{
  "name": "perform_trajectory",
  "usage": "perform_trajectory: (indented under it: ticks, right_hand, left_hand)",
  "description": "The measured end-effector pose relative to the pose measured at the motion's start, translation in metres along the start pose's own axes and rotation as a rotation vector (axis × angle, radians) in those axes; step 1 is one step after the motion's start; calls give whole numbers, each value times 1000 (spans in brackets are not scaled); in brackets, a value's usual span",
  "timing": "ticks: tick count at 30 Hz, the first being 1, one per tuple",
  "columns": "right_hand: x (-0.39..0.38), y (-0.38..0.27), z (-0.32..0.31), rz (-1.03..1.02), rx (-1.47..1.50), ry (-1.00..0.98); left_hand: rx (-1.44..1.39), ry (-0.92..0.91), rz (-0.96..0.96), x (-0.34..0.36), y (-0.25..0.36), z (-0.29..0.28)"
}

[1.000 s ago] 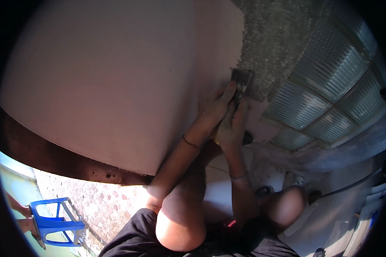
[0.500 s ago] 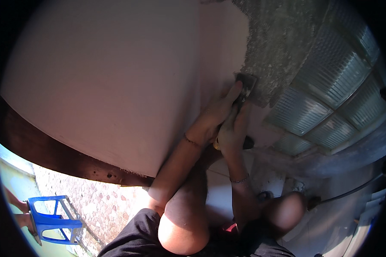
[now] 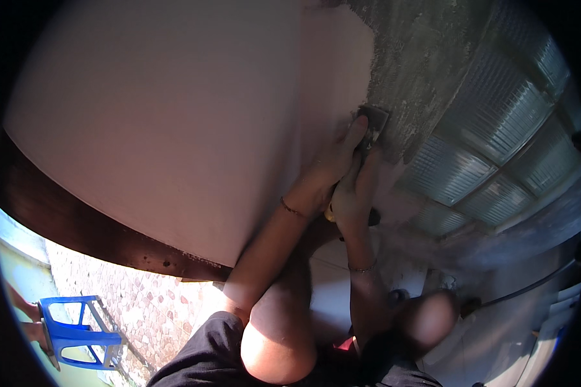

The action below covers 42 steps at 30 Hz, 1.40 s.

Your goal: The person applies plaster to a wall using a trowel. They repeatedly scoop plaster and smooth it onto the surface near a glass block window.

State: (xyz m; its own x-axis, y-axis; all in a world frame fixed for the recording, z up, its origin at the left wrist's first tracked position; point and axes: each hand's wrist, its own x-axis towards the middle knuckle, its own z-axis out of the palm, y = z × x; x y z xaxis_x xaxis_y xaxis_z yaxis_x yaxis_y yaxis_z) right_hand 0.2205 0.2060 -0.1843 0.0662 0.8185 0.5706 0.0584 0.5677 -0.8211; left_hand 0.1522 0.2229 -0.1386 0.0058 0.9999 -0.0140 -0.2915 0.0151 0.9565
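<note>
Both hands are closed on a scraper (image 3: 375,120) with a flat, dull metal blade. Its handle is mostly covered, though a yellow and black part shows near my right palm. My left hand (image 3: 334,162) reaches in from the left, the thumb stretched toward the blade. Slightly lower, my right hand (image 3: 353,197) wraps the handle. The blade lies against the wall where pale pink paint (image 3: 337,64) meets a rough grey patch (image 3: 419,71) with a ragged edge.
Ribbed glass blocks (image 3: 451,166) fill the wall to the right. A wide pale surface (image 3: 155,122) with a dark brown edge (image 3: 97,229) stands at left. Beyond it are a blue stool (image 3: 84,335), another person's feet and stone paving (image 3: 135,300). My bent knee (image 3: 279,348) is below.
The scraper and both hands have shifted very slightly to the right in the picture. My grip looks the same, and the stool sits a touch lower in view.
</note>
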Motion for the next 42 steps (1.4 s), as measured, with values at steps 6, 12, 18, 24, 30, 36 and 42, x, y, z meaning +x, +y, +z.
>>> perform_trajectory:
  ticks: [6, 12, 18, 24, 30, 36, 42]
  right_hand:
    - [-6, 6, 5, 4, 4, 14]
    - [-6, 6, 4, -51, -76, 24]
    - [-4, 5, 6, -2, -31, 27]
    - [-4, 5, 4, 47, 27, 4]
    - [-3, -1, 4, -46, 18, 6]
    - [4, 3, 3, -101, -72, 11]
    - [3, 3, 7, -106, -125, 56]
  left_hand:
    - [113, 22, 48, 2, -5, -6]
    - [89, 63, 17, 2, -7, -7]
    - [86, 68, 18, -3, -1, -6]
    - [60, 23, 12, 2, -3, -8]
    - [192, 62, 102, 4, -2, -7]
    - [354, 24, 190, 9, 7, -7]
    - [313, 65, 117, 6, 8, -4]
